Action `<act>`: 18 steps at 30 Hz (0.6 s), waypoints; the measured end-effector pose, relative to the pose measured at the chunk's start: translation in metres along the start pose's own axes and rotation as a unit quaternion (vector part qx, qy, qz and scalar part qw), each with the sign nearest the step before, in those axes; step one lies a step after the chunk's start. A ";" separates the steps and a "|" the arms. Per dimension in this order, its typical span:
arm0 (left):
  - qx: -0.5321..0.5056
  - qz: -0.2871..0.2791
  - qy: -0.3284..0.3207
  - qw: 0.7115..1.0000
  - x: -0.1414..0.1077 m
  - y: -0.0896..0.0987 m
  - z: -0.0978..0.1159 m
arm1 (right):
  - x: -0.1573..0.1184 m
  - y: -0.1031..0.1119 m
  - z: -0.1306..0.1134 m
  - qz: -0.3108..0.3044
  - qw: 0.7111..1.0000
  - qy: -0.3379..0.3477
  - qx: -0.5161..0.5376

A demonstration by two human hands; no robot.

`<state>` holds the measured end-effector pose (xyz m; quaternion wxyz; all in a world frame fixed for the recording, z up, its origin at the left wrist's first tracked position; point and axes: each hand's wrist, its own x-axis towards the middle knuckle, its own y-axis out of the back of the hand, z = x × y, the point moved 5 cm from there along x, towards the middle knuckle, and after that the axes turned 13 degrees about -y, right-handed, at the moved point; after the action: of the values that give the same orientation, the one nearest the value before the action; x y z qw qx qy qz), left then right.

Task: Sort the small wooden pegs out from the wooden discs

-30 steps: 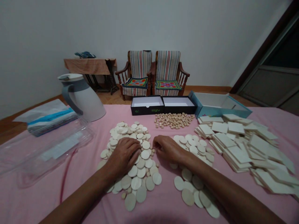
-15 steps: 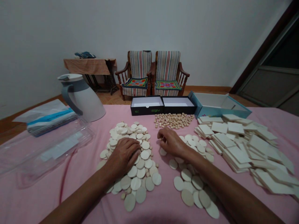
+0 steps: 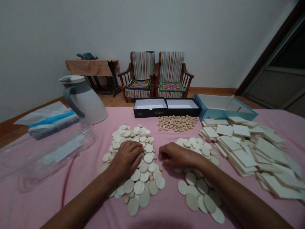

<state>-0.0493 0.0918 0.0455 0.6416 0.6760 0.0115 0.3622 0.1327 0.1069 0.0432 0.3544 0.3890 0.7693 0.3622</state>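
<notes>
Your discs [image 3: 138,187]: pale wood, matt, smooth
Your tray [image 3: 69,149]: clear plastic, glossy
Your tablecloth [image 3: 166,206]: pink cloth, matt, creased

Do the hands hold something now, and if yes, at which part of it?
It cannot be told: the left hand lies on pale discs, the right hand is curled, their undersides hidden.
</notes>
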 end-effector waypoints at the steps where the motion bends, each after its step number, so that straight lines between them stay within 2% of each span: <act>1: 0.001 0.001 0.000 1.000 0.000 0.000 0.000 | -0.004 -0.005 -0.005 -0.022 1.000 0.007 -0.019; 6: 0.002 0.002 0.001 1.000 -0.001 0.000 0.000 | -0.012 -0.019 -0.018 -0.019 0.995 -0.001 -0.098; 11: 0.004 0.007 -0.001 1.000 -0.001 0.000 0.000 | -0.005 -0.012 -0.009 0.016 0.994 -0.040 -0.104; 13: 0.002 0.001 0.002 1.000 -0.001 0.000 0.000 | 0.000 -0.001 0.002 0.071 0.990 -0.071 -0.095; 16: 0.000 -0.006 0.004 1.000 0.000 0.000 0.000 | 0.005 0.018 0.017 0.194 0.972 -0.121 -0.061; 18: 0.000 -0.003 0.002 1.000 0.000 0.001 0.000 | 0.007 0.021 0.018 0.225 0.969 -0.103 -0.020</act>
<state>-0.0495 0.0915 0.0464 0.6424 0.6754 0.0153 0.3617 0.1516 0.1274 0.0495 0.3489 0.5803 0.6140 0.4055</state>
